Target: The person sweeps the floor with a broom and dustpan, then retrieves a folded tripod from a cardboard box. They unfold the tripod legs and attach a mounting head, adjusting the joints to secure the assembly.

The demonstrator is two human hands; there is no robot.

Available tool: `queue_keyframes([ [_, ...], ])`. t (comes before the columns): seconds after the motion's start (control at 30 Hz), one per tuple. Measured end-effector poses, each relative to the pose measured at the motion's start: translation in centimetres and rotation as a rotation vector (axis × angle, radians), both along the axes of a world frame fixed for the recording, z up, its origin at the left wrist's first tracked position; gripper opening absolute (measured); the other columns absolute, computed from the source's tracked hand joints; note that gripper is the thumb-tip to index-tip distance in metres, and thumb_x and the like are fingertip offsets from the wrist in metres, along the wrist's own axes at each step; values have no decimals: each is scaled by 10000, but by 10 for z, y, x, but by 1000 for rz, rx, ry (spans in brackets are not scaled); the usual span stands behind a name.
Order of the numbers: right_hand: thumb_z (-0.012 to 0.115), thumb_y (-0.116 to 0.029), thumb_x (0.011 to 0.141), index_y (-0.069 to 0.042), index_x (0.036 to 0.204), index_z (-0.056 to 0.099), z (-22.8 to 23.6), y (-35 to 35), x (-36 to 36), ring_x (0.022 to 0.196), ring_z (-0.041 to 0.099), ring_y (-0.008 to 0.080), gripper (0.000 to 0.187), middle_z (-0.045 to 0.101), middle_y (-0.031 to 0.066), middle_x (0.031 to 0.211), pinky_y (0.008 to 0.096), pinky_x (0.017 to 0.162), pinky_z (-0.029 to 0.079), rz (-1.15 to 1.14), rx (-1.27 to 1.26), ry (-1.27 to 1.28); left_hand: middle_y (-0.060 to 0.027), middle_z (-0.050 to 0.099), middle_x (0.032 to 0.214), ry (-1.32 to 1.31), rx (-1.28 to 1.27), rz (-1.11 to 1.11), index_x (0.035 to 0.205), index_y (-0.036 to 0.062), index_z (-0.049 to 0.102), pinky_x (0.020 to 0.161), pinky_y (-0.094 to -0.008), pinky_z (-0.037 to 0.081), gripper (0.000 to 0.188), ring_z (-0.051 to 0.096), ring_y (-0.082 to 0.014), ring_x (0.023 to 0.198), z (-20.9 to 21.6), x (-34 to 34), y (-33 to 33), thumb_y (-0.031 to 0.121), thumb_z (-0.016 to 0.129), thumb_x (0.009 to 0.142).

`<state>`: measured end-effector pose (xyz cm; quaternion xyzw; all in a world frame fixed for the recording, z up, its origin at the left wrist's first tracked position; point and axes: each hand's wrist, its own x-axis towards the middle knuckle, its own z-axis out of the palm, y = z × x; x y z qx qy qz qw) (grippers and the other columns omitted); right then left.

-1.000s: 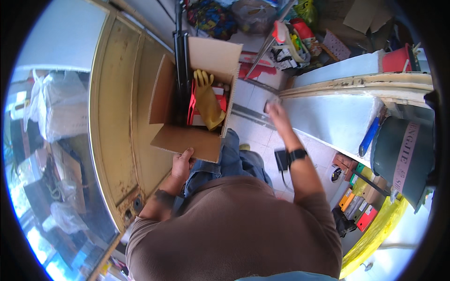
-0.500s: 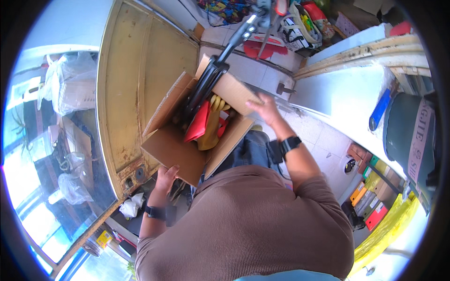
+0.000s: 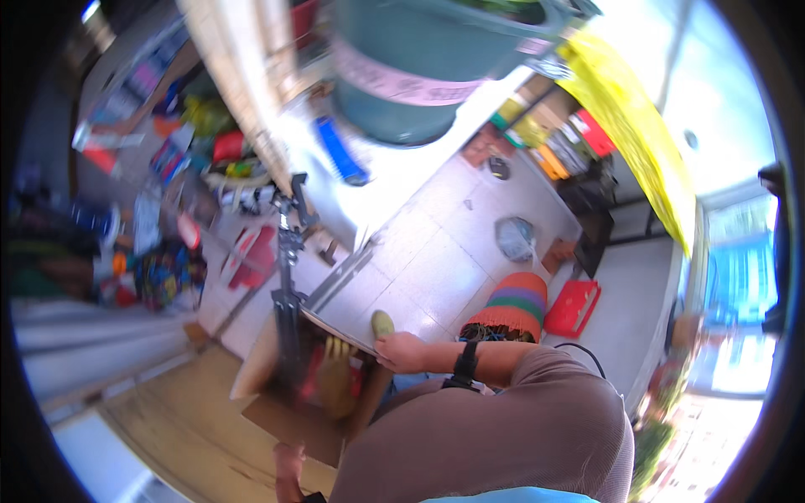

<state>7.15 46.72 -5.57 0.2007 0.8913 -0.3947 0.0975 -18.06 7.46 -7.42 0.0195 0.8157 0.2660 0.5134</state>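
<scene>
An open cardboard box (image 3: 289,426) is in front of me at the lower left, its flaps raised. A black tripod (image 3: 288,306) stands partly inside it and sticks out past the far rim. Also in the box lie a yellow glove (image 3: 337,381) and something red (image 3: 312,377), both blurred. My right hand (image 3: 401,352) is closed on the edge of the right flap. At the near left flap is my left hand (image 3: 289,464), smeared by motion, its fingers appearing curled at the flap's edge.
A yellowish door (image 3: 184,411) borders the box on the left. Above are a white ledge, a blue-handled tool (image 3: 340,151) and a large grey-green pot (image 3: 402,75). A striped basket (image 3: 511,306), a red folder (image 3: 573,308) and a plastic bag (image 3: 513,239) are on the right.
My view has swung to the right, so the box now appears lower and further left. Both hands stay at the flaps, and the tripod and glove remain in the box.
</scene>
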Motion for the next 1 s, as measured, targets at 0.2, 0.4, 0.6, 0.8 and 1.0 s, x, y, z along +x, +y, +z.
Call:
queue_keyframes([
  [0.2, 628, -244, 832, -28, 823, 579, 23, -50, 79, 775, 619, 406, 222, 617, 192, 816, 494, 683, 501, -394, -28, -94, -88, 581, 639, 177, 376, -830, 743, 44, 630, 548, -381, 442, 128, 555, -213, 572, -6, -63, 84, 162, 647, 789],
  [0.4, 664, -255, 806, -54, 777, 551, 23, -127, 146, 703, 603, 390, 232, 590, 187, 755, 467, 603, 490, -727, 131, 19, -100, 604, 620, 141, 418, -1042, 762, -37, 632, 549, -370, 455, 250, 566, -192, 552, 20, -43, 184, 202, 651, 833],
  [0.6, 678, -233, 804, -26, 777, 553, 25, -159, 179, 692, 605, 405, 243, 592, 199, 747, 476, 609, 491, -964, 181, 85, -194, 618, 635, 101, 244, -1193, 713, -39, 651, 606, -395, 490, 354, 611, -258, 586, 58, -8, 245, 296, 644, 829],
  [0.8, 706, -245, 798, -27, 727, 538, 21, -146, 210, 695, 602, 397, 284, 583, 198, 702, 468, 608, 482, -1075, 159, 60, -278, 604, 705, 182, 162, -1364, 745, -52, 655, 653, -475, 474, 452, 629, -408, 700, 41, 25, 299, 392, 615, 812],
  [1.0, 673, -256, 800, -27, 771, 557, 5, -103, 260, 743, 615, 399, 258, 607, 202, 764, 483, 659, 492, -1113, 123, 68, -143, 648, 667, 269, 218, -1351, 802, -27, 680, 620, -388, 478, 321, 630, -243, 635, 50, 73, 358, 287, 619, 831],
])
